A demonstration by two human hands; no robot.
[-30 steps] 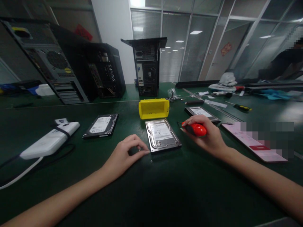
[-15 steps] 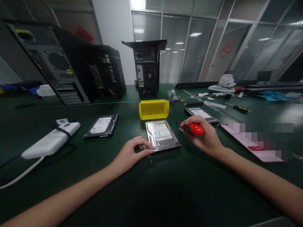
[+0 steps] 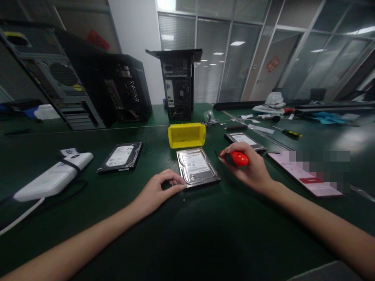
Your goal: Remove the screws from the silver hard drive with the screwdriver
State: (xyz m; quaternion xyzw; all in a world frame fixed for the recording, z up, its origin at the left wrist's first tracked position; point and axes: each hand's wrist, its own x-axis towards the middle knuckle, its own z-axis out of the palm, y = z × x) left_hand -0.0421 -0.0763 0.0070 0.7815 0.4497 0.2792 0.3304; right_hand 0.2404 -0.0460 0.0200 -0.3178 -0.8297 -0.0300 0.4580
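A silver hard drive (image 3: 198, 166) with a white label lies flat on the dark green table in front of me. My left hand (image 3: 164, 187) pinches its near left corner between thumb and fingers. To the right of that drive, my right hand (image 3: 252, 166) is closed around the red handle of a screwdriver (image 3: 238, 159). The screwdriver's thin dark shaft points left, apart from the drive. Directly behind the drive is a yellow plastic bin (image 3: 186, 136), tipped so its opening faces me.
Other hard drives lie at left (image 3: 120, 157) and behind my right hand (image 3: 244, 140). A white power strip (image 3: 55, 175) with cables sits far left, a pink phone-like slab (image 3: 304, 175) right. Computer cases (image 3: 177, 86) stand at the back. A yellow-black screwdriver (image 3: 290, 133) lies back right.
The whole view has shifted slightly, so things appear a little further left. Both hands keep nearly the same place relative to the hard drive, with the same grips.
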